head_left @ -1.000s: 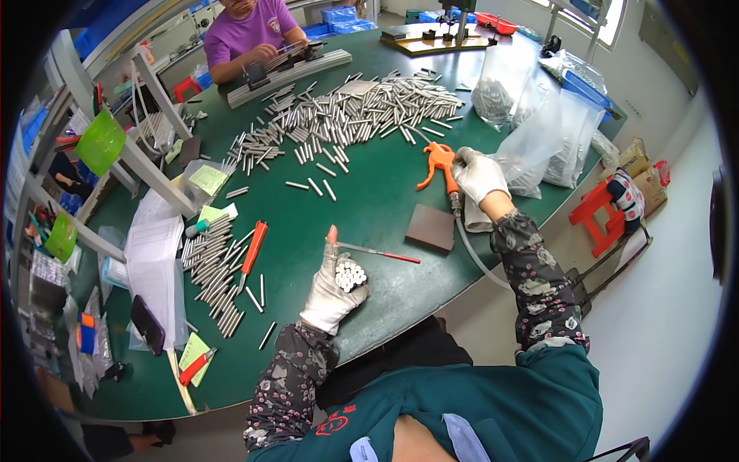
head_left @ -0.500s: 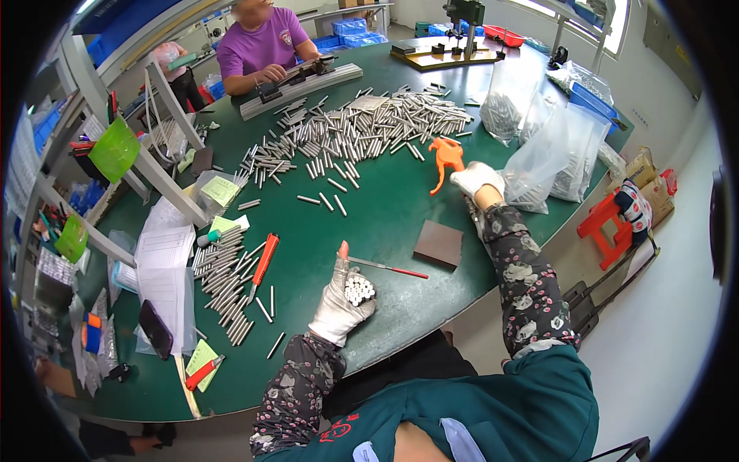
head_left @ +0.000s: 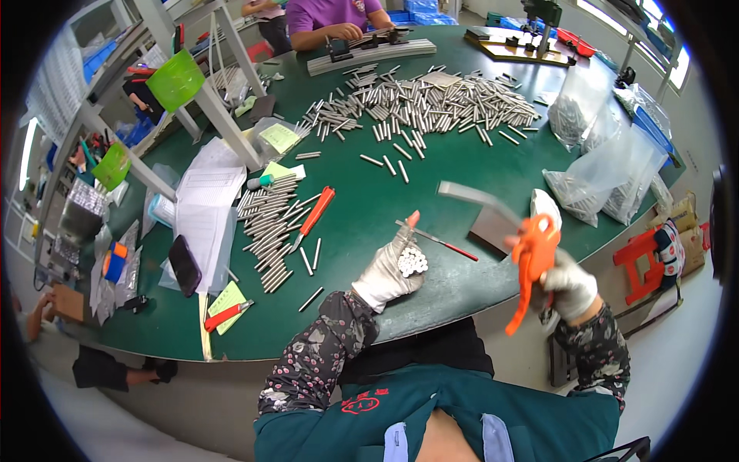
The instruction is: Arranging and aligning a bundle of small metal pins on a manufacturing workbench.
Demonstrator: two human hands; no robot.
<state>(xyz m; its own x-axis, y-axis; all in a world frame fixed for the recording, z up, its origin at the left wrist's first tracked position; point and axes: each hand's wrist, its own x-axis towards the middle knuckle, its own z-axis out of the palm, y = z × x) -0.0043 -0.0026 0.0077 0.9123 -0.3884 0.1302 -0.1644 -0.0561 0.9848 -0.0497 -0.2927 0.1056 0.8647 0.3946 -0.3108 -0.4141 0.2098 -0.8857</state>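
Observation:
A bundle of short metal pins is gripped upright in my gloved left hand, their round ends facing up. The bare thumb tip pokes out of the glove. Right beside it lies a thin file with a red handle end. My gloved right hand is closed around an orange air blow gun, raised at the table's near right edge. A blurred grey strip extends from the gun toward the left. Partly behind the strip sits a dark brown block on the green table.
Many loose metal pins are heaped across the table's far side. More pins lie at left, beside an orange-red cutter knife. Filled plastic bags stand at right. A co-worker sits opposite at a long metal fixture.
My right hand has drawn the orange blow gun back from the bags toward me. The left hand keeps its bundle of pins. The whole view has shifted.

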